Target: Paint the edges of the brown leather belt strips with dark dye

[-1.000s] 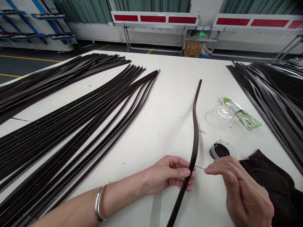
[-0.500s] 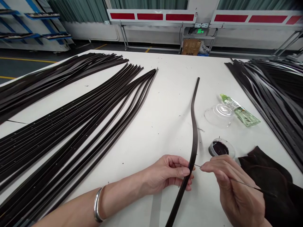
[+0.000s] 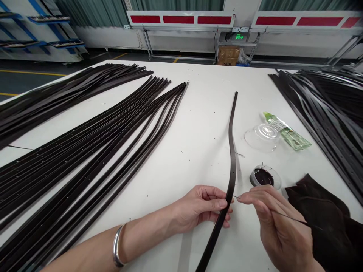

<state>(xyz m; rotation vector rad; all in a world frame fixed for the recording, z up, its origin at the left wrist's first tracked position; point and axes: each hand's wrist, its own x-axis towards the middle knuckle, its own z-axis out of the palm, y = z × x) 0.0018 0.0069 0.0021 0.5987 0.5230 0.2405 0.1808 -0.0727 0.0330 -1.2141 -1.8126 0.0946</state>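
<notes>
right hand [image 3: 279, 226] nears curved belt strap [image 3: 233, 166]

A white table [image 3: 204, 113] is covered at both sides with long, dark leather straps [image 3: 85, 151], which are laid in fanned bunches on the left. Hole-punched ones can be made out among them. More are heaped along the right edge in a dense bunch [image 3: 326, 113]. Between these, an upturned clear cup [image 3: 262, 138] is set just beside a green bottle [image 3: 287, 134]. Nearer the front, an open pot [image 3: 263, 177] of dark dye is placed just beside a dark cloth [image 3: 314, 211].
</notes>
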